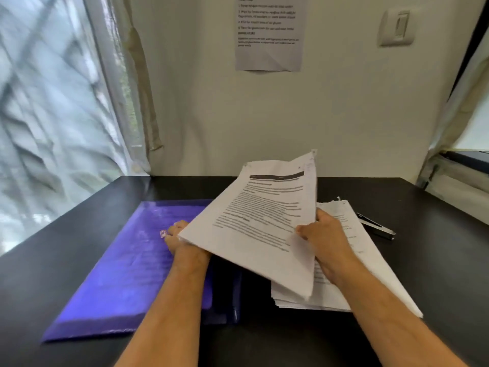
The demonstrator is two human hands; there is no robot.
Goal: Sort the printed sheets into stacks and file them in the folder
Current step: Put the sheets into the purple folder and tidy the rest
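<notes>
Both hands hold printed sheets (264, 221) above purple folder (127, 268) — text unreadable.

Print covers the wall notice (270, 33) and the lifted sheets (262, 221). All of it is too blurred to read. The purple folder (127, 266) bears a small unreadable label.

A bundle of printed sheets (260, 223) tilts up in my grip, above a purple folder (124, 268) lying flat at left and a white paper stack (341, 284) at right.
</notes>
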